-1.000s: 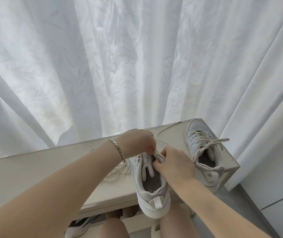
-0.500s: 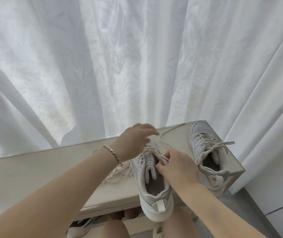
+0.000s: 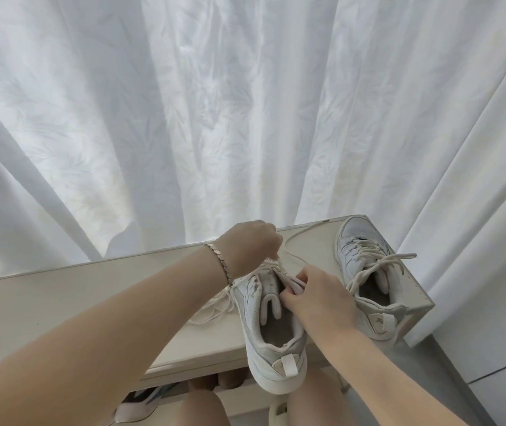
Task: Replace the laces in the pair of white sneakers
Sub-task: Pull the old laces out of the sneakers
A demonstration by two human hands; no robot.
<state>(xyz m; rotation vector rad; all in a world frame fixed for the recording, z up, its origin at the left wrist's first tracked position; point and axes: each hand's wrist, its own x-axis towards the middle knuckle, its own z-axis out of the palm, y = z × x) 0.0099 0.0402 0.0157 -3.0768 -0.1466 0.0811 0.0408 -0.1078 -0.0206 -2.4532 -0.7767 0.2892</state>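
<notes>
On top of the low white cabinet (image 3: 92, 296), the near sneaker (image 3: 276, 352) lies in front of me, toe pointing away and heel hanging out past the front edge above my knees. My left hand (image 3: 248, 244) hovers over its front part, fingers curled downward and pinching the lace (image 3: 286, 242) just above the eyelets. From that pinch the lace curves away in a loose arc across the cabinet top to the far edge. My right hand (image 3: 319, 299) is closed on the same sneaker: thumb and fingers pinch the right side of its upper where the lacing runs, right beside the tongue (image 3: 268, 305), which stands free in the opening. A thin bracelet (image 3: 219, 262) sits on my left wrist.

Under that wrist, just left of the near sneaker, a loose lace pile (image 3: 215, 312) lies tangled on the cabinet top. The second sneaker (image 3: 353, 235) stands at the right end of the cabinet, apart from my hands, laced, with its ends lying slack across the opening. A white curtain (image 3: 245, 103) hangs behind, and another shoe (image 3: 141, 404) shows on the shelf below.
</notes>
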